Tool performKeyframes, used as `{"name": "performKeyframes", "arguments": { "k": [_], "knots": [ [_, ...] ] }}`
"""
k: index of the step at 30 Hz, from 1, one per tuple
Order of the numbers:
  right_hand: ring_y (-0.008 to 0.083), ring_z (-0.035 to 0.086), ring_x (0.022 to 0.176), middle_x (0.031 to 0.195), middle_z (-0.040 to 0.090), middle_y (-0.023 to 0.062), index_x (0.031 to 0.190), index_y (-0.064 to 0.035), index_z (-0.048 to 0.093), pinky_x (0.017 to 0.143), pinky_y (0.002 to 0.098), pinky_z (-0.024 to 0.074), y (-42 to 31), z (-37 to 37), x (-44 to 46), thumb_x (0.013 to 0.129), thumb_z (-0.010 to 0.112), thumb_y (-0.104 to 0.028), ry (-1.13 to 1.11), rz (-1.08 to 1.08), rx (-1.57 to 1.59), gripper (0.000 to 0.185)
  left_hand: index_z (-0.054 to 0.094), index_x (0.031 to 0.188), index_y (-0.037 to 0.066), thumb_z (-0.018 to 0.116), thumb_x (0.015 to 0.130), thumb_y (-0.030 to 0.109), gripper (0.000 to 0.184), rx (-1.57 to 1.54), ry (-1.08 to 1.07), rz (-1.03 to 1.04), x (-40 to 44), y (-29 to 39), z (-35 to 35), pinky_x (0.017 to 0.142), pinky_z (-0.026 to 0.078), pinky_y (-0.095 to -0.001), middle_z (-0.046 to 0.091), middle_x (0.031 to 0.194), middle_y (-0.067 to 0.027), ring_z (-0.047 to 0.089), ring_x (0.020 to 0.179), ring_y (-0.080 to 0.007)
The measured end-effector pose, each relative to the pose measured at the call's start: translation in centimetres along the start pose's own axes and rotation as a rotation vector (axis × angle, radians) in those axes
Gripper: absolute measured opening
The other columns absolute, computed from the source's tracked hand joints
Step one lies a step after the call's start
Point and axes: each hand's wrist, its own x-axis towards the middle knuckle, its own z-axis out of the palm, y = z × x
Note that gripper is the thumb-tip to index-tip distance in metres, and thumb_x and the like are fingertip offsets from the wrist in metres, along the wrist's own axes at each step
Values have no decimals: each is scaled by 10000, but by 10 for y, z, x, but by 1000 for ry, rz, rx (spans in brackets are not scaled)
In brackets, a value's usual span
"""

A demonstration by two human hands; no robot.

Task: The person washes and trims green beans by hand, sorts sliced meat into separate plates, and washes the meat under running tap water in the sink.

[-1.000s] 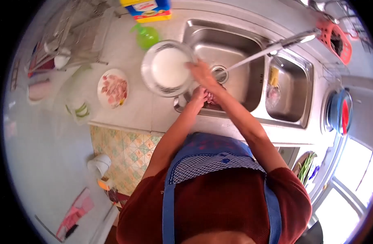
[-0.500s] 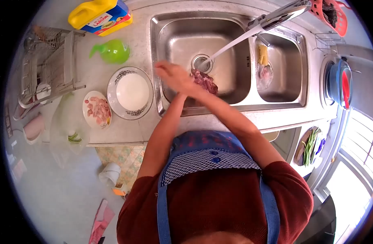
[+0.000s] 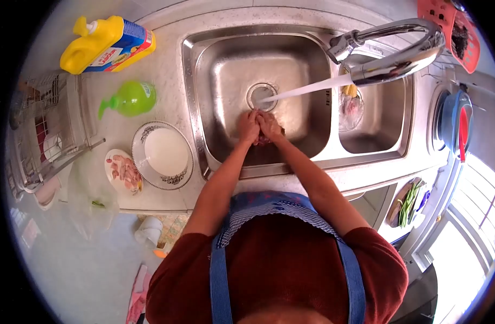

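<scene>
Inside the large sink basin [image 3: 220, 70], my left hand [image 3: 248, 128] and my right hand [image 3: 270, 127] are together just below the drain. Both are closed around dark red raw meat [image 3: 263, 140], mostly covered by my fingers. Water [image 3: 312, 89] streams from the chrome faucet [image 3: 398, 62] toward the drain, just beyond my fingertips. On the counter left of the sink are a white bowl [image 3: 166, 152] with a patterned rim and a plate of pale raw meat pieces [image 3: 124, 171].
A green bottle [image 3: 133, 99] and a yellow detergent jug [image 3: 109, 46] stand at the left. The smaller basin [image 3: 374, 124] holds something in clear plastic [image 3: 351, 110]. A wire rack [image 3: 55, 129] is far left; a red basket [image 3: 460, 35] hangs upper right.
My hands were crossed at the basin's left edge, apart from the meat lying in the sink. They have moved right and down into the basin and closed around it. The camera view has shifted.
</scene>
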Motion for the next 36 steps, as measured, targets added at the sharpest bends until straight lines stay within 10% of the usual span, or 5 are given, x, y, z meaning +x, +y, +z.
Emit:
{"name": "performKeyframes", "arguments": {
  "k": [2, 4, 15, 28, 36],
  "knots": [
    [280, 536, 962, 1093, 547, 113, 1014, -42, 566, 868, 347, 409, -34, -20, 7, 859, 453, -203, -171, 411, 271, 250, 599, 987, 88, 525, 797, 202, 234, -287, 6, -172, -9, -22, 24, 744, 450, -386, 591, 901, -104, 546, 808, -285],
    [271, 541, 935, 1066, 557, 114, 996, -42, 566, 858, 333, 405, -60, -41, 9, 856, 471, -214, -219, 496, 282, 241, 615, 929, 97, 499, 812, 311, 270, -1208, -142, -1263, -8, -8, 8, 739, 457, -399, 605, 920, -82, 561, 832, -257],
    [295, 521, 838, 831, 572, 122, 841, -57, 563, 804, 398, 375, -157, -107, 14, 780, 592, -180, 77, -273, -145, 141, 565, 946, 24, 401, 887, 280, 310, -2056, -562, -570, -12, 27, -31, 841, 445, -374, 582, 934, -104, 558, 888, -247],
    [108, 504, 759, 875, 546, 49, 1082, -2, 513, 671, 221, 421, -157, -141, 68, 876, 514, -227, 181, 590, 1095, 304, 569, 1010, 96, 513, 868, 305, 259, -1632, 53, -728, 43, 108, -42, 762, 429, -238, 568, 899, 2, 521, 826, -112],
    [175, 518, 1007, 1115, 543, 93, 1154, -8, 501, 889, 293, 409, -178, -159, 82, 859, 473, -139, 432, 295, 1390, 325, 567, 1047, 67, 528, 861, 318, 315, -1607, 77, -415, 85, 155, -85, 886, 389, -262, 573, 976, -20, 518, 944, -130]
  ]
}}
